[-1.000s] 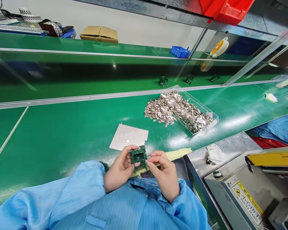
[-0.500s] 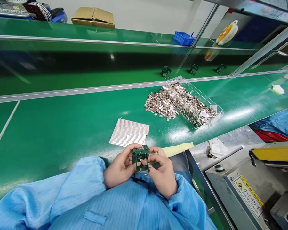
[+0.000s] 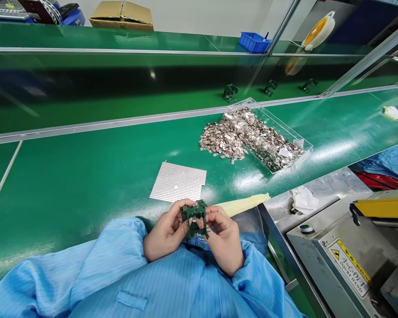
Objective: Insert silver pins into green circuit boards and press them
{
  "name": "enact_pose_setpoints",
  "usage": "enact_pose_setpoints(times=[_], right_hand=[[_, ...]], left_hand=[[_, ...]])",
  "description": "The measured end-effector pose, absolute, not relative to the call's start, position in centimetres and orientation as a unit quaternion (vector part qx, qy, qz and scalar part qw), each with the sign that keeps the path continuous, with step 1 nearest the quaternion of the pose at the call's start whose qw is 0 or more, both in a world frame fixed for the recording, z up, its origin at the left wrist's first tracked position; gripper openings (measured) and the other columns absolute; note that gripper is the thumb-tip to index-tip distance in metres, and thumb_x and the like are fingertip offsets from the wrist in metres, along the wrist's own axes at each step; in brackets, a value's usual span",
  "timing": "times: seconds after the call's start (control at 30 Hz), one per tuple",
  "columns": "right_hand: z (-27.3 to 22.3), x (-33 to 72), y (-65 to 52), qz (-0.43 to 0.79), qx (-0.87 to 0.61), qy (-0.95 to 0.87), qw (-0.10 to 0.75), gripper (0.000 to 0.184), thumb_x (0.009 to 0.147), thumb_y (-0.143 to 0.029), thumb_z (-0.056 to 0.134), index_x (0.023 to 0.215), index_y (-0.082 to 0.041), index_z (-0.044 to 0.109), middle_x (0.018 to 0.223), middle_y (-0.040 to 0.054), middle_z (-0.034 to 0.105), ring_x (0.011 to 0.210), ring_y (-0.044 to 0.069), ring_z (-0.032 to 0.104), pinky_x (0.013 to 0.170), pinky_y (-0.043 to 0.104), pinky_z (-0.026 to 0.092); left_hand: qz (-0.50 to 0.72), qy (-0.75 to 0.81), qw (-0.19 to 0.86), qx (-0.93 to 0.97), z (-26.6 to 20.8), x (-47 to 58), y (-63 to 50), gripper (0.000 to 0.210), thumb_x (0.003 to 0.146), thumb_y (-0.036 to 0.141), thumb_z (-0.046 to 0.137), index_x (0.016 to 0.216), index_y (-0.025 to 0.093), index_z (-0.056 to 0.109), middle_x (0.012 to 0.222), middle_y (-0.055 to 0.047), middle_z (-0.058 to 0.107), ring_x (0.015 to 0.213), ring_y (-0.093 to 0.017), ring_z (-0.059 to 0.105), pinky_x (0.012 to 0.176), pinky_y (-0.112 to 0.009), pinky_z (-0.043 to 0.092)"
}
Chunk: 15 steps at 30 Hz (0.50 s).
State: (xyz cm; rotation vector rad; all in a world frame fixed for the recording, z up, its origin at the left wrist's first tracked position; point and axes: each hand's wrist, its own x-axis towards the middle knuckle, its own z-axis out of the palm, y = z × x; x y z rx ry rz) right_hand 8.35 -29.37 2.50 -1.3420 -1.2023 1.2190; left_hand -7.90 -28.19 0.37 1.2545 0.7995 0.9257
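Close to my body, a small dark green plastic frame [image 3: 194, 211] with an open middle is held up between both hands. My left hand [image 3: 164, 234] grips its left side, fingers behind and thumb in front. On the other side, my right hand [image 3: 227, 240] has thumb and fingers closed at the frame's right edge; whether a tiny part is pinched there too, I cannot make out. Just beyond the hands lies a flat, ribbed silvery sheet [image 3: 177, 181] on the green bench. Farther off, many small metal pieces [image 3: 222, 140] form a loose heap.
A clear plastic tray [image 3: 305, 154] full of the metal pieces lies beside the heap. Several green frames, one at the left [image 3: 230, 92], stand behind it. Yellow cloth [image 3: 245, 204] lies at the bench edge. A grey machine [image 3: 348, 247] with a warning label is at my right.
The frame has tilted slightly in my hands, and its opening looks brighter now. The view has shifted a little; the bench things stay where they were.
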Motion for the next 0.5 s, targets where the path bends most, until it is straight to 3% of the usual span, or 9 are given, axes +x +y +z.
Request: enact_pose_setpoints(times=[0.23, 0.5], right_hand=[[1.8, 7.4, -29.6, 0.551, -0.51, -0.389, 0.534, 0.014, 0.07, -0.025, 0.076, 0.067, -0.018, 0.064, 0.085, 0.0033, 0.058, 0.066, 0.013, 0.057, 0.059, 0.024, 0.051], [2.0, 6.7, -29.6, 0.577, -0.512, -0.328, 0.545, 0.024, 0.063, -0.022, 0.08, 0.066, -0.018, 0.056, 0.07, 0.0002, 0.06, 0.06, 0.011, 0.055, 0.055, 0.021, 0.049]], left_hand=[[0.409, 0.386, 0.628, 0.537, 0.3, -7.8, -28.4, 0.037, 0.091, 0.038, 0.052, 0.122, 0.02, 0.043, 0.091, -0.006, 0.059, 0.069, -0.013, 0.058, 0.056, -0.019, 0.047], [0.407, 0.426, 0.575, 0.568, 0.8, -7.4, -28.2, 0.025, 0.092, 0.033, 0.05, 0.114, 0.022, 0.045, 0.085, -0.002, 0.056, 0.068, -0.011, 0.053, 0.059, -0.019, 0.044]])
